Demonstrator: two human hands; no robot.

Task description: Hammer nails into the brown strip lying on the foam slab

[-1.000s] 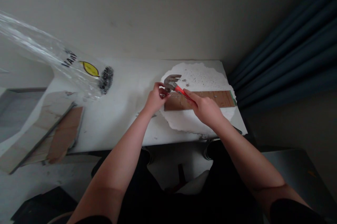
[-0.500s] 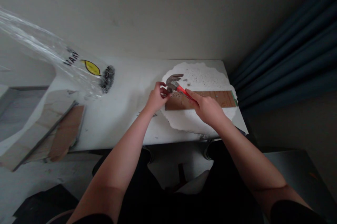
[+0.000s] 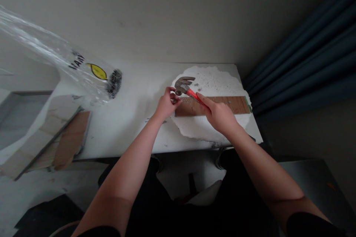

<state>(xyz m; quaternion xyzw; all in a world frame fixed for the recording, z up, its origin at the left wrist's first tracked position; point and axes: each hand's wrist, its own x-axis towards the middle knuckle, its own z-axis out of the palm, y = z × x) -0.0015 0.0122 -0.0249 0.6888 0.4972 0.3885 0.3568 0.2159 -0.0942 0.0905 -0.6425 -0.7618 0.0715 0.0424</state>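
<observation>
My right hand (image 3: 221, 115) is wrapped round the red handle of a claw hammer (image 3: 182, 85). The hammer's dark metal head hangs over the left end of a brown wooden board (image 3: 211, 106), close to my left fingertips. Rows of small marks dot that end of the board. My left hand (image 3: 166, 104) rests at the board's left corner with thumb and fingers pinched together; whatever is between them is too small to name. Beneath the board lies a rough-edged white slab (image 3: 189, 128) on the white table.
A clear plastic wrap (image 3: 83, 70) with printing hangs at the left over the white table (image 3: 125, 125). Broken board pieces (image 3: 72, 137) lie on the table's left end. A few nails (image 3: 164, 121) sit near my left wrist. Dark blue curtains (image 3: 314, 51) hang at the right.
The hammer head has risen slightly and shifted a little left, off my left fingertips. My hands otherwise stay in nearly the same place.
</observation>
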